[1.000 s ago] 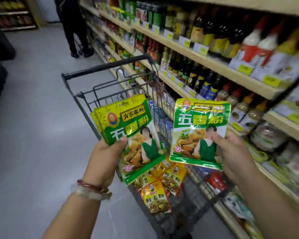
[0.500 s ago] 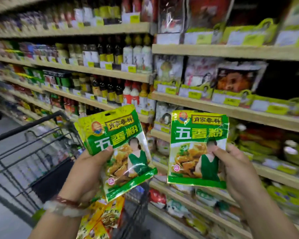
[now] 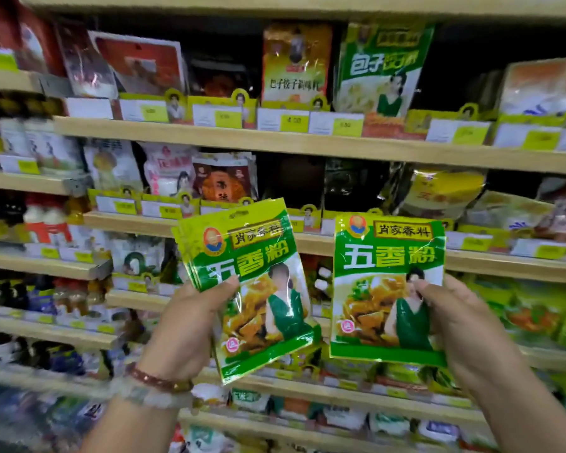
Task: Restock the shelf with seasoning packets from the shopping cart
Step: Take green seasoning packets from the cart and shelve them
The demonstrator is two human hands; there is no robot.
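From the head camera we see two lots of green and yellow seasoning packets held up in front of the shelf (image 3: 307,143), each printed with large white and yellow characters, a round logo at the top corner and a picture of a fried dish with a figure in green. The left packets (image 3: 252,282) are a small stack, several edges fanned at the top left, tilted so the top leans left; the right packet (image 3: 386,286) stands nearly upright and looks like a single one, though we cannot tell if more lie behind it. Compared with half a second ago, the shopping cart has dropped out of sight, the view has swung to face the wooden shelves squarely, and both lots of packets sit higher against the rows of bagged goods and yellow price tags (image 3: 294,120). A second ago we were still looking down over the cart. Our left hand (image 3: 187,325) grips the stack at its left edge, thumb pressed across the front and fingers curled behind; a beaded bracelet (image 3: 157,380) circles that wrist. Our right hand (image 3: 461,325) pinches the other packet at its right edge, thumb on the front over the printed figure, fingers hidden behind. The two lots are just beside each other, not touching.
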